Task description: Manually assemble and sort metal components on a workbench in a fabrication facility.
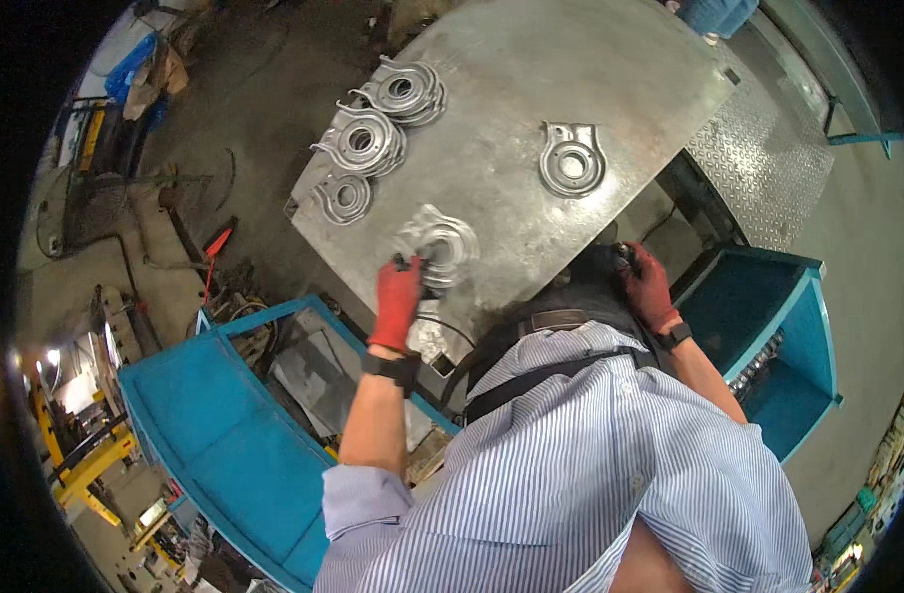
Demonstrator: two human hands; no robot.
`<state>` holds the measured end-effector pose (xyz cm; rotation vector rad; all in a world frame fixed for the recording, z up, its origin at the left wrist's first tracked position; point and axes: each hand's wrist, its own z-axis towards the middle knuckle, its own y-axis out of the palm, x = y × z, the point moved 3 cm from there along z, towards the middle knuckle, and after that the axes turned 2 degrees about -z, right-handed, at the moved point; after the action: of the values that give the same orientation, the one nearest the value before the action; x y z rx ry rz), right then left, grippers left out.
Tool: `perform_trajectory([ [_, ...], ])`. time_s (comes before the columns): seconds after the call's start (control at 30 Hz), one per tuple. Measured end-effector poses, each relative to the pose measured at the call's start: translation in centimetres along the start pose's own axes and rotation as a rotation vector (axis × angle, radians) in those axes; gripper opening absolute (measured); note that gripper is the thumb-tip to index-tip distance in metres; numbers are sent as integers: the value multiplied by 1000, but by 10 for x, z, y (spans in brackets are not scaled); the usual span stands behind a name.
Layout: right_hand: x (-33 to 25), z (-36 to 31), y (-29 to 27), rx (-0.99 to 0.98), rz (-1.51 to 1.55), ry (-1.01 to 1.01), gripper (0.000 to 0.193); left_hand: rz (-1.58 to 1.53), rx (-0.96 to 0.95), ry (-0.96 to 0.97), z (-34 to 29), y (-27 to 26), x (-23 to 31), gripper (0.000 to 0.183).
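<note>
My left hand [398,295], in a red glove with dark fingertips, reaches over the near edge of the metal table. Its fingers close on the near left rim of a round stamped metal bracket [448,249], which is smeared by motion. My right hand [649,289], also gloved in red, is beside my right hip at the table's edge. Its fingers are curled, and whatever they may hold is hidden. A single similar bracket [572,160] with a central hole lies flat farther right. Stacked brackets [363,140] sit along the table's left side.
The grey metal table [511,69] has a sharp near edge and corner. A blue metal frame [215,435] stands at my left, and a blue bin [798,326] holding metal parts at my right. Diamond-plate flooring [758,158] lies beyond it. Part of another person [719,15] shows at the far edge.
</note>
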<state>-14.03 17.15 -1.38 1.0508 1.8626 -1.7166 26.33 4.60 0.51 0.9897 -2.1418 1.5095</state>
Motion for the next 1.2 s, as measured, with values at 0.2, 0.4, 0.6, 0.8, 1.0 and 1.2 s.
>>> perform_trajectory([
  [0.2, -5, -12, -3, 17, 62, 54, 32, 549, 257, 233, 100, -119, -88, 37],
  [0.4, -12, -17, -12, 28, 30, 145, 29, 213, 166, 144, 157, -134, -61, 40],
  [0.6, -3, -22, -7, 44, -39, 133, 32, 325, 350, 220, 153, -119, -71, 44],
  [0.8, 3, -25, -7, 43, -54, 118, 30, 42, 330, 83, 135, -93, -40, 45],
  [1.0, 1, -20, -4, 30, -12, 111, 31, -149, 411, 59, 135, -81, -60, 46],
  [1.2, 14, -23, 1, 56, 6, 93, 35, -471, 475, -49, 110, -73, -50, 46],
])
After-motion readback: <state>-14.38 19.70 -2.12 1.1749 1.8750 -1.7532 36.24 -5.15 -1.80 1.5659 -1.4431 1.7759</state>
